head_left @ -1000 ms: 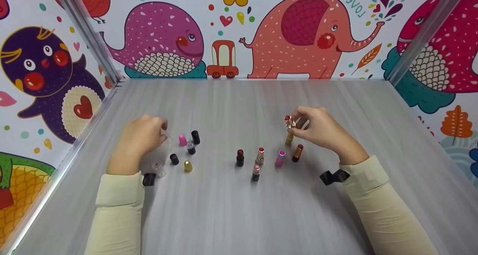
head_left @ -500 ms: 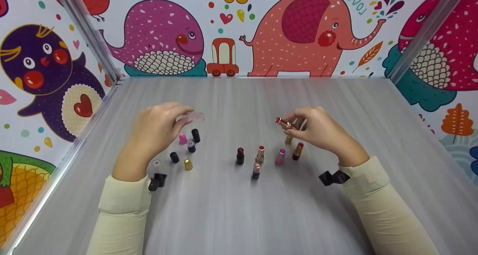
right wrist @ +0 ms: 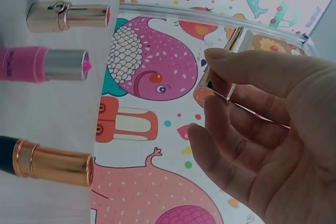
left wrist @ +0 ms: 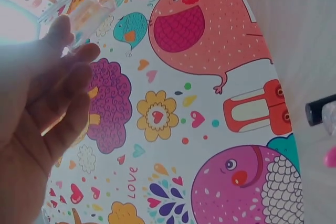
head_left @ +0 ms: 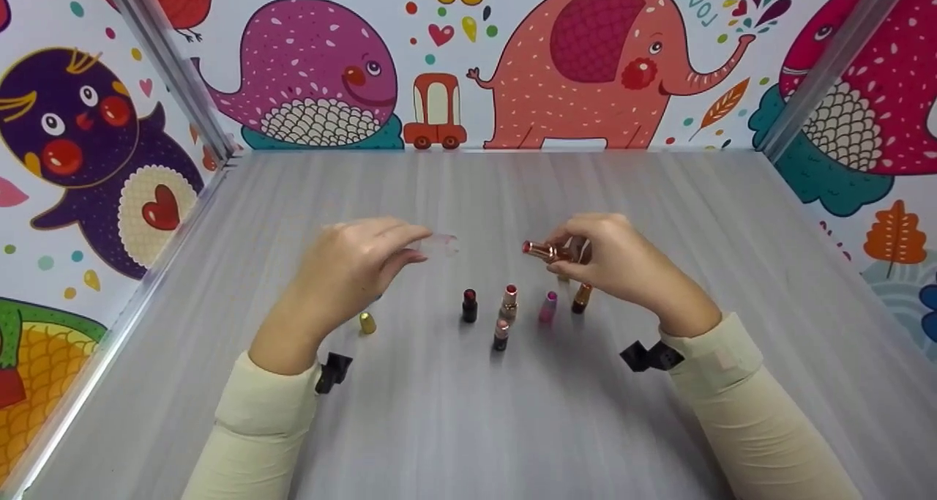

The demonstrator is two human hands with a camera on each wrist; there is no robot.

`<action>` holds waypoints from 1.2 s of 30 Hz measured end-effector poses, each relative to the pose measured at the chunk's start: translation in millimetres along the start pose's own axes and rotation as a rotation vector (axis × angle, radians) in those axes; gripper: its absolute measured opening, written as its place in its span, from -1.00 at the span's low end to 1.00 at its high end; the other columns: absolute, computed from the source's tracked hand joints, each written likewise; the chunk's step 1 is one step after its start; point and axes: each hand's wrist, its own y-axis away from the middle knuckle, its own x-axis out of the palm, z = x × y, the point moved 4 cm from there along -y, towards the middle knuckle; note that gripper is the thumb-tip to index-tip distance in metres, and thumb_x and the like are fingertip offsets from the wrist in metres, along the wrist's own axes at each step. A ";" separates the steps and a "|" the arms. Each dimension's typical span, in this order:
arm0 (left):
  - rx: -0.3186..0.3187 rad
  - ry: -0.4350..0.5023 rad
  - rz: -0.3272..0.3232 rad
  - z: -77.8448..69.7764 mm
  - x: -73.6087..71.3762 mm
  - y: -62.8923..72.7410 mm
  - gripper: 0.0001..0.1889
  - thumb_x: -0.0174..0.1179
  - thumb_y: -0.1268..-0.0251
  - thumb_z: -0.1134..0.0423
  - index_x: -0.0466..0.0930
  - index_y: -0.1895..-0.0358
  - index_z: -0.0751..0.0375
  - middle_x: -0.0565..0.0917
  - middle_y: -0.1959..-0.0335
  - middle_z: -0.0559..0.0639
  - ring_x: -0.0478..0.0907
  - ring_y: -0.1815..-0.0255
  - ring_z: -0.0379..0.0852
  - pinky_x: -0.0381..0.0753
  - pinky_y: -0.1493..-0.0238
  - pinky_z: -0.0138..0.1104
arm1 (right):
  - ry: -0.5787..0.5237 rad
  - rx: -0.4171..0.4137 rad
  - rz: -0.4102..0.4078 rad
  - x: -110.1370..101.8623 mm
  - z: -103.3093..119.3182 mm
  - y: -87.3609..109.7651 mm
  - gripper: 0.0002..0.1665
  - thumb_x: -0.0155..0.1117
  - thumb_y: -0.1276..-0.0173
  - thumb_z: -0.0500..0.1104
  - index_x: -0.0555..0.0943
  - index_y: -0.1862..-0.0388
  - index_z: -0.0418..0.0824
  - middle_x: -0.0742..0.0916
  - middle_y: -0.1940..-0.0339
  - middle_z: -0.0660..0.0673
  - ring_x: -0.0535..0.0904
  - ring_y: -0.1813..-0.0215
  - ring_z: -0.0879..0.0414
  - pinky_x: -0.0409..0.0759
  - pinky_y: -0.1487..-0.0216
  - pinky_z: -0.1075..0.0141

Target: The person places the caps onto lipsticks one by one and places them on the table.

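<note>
Over the middle of the table, my left hand [head_left: 351, 280] pinches a clear lipstick cap [head_left: 439, 246] between thumb and fingers, its far end facing right. In the left wrist view the transparent cap [left wrist: 92, 17] sticks out past the fingertips. Facing it across a gap, my right hand [head_left: 622, 262] holds an uncapped gold lipstick [head_left: 540, 250] on its side, its red tip aimed left at the cap. Several uncapped lipsticks stand below and between the hands, among them a black one [head_left: 469, 306], a rose-gold one [head_left: 509, 302] and a magenta one [head_left: 548, 307].
A gold cap [head_left: 367, 323] stands beside my left wrist. Behind that hand are other caps, of which a black cap [left wrist: 319, 110] and a pink cap [left wrist: 331, 157] show in the left wrist view. Patterned panels [head_left: 439, 39] enclose the table's back and sides.
My left hand has lifted the clear cap and carried it right, toward the lipstick. My right hand has tipped the lipstick from upright to nearly level, its red tip now facing left.
</note>
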 end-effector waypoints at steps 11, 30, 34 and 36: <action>0.112 -0.015 -0.036 -19.6 13.7 -4.3 -0.72 0.56 -0.22 0.27 0.84 0.01 0.24 0.86 0.17 0.07 0.85 0.22 -0.02 0.82 0.17 -0.21 | -0.001 -0.121 0.026 6.8 19.7 2.4 -0.77 0.66 -0.24 -0.30 0.81 0.14 -0.21 0.77 0.30 -0.01 0.69 0.31 0.18 0.72 0.33 0.32; 0.214 -0.056 -0.006 -35.7 27.3 -7.3 -0.67 0.60 -0.17 0.23 0.81 0.00 0.21 0.86 0.22 0.02 0.83 0.31 -0.08 0.81 0.26 -0.28 | -0.038 -0.195 0.068 17.9 38.9 7.0 -0.75 0.64 -0.26 -0.31 0.80 0.10 -0.22 0.78 0.24 -0.03 0.71 0.27 0.17 0.79 0.27 0.21; 0.218 -0.053 0.001 -36.5 29.0 -7.4 -0.67 0.60 -0.17 0.23 0.81 0.01 0.21 0.85 0.22 0.01 0.82 0.30 -0.09 0.81 0.25 -0.28 | -0.041 -0.198 0.067 18.4 40.8 7.4 -0.76 0.63 -0.27 -0.32 0.80 0.10 -0.22 0.78 0.24 -0.02 0.71 0.27 0.17 0.79 0.26 0.23; 0.222 -0.052 0.008 -37.3 30.2 -7.5 -0.68 0.59 -0.19 0.22 0.81 0.02 0.20 0.85 0.23 -0.01 0.82 0.30 -0.10 0.80 0.25 -0.29 | -0.047 -0.204 0.066 18.6 41.8 7.8 -0.76 0.63 -0.27 -0.32 0.80 0.10 -0.22 0.78 0.24 -0.02 0.71 0.27 0.17 0.78 0.25 0.24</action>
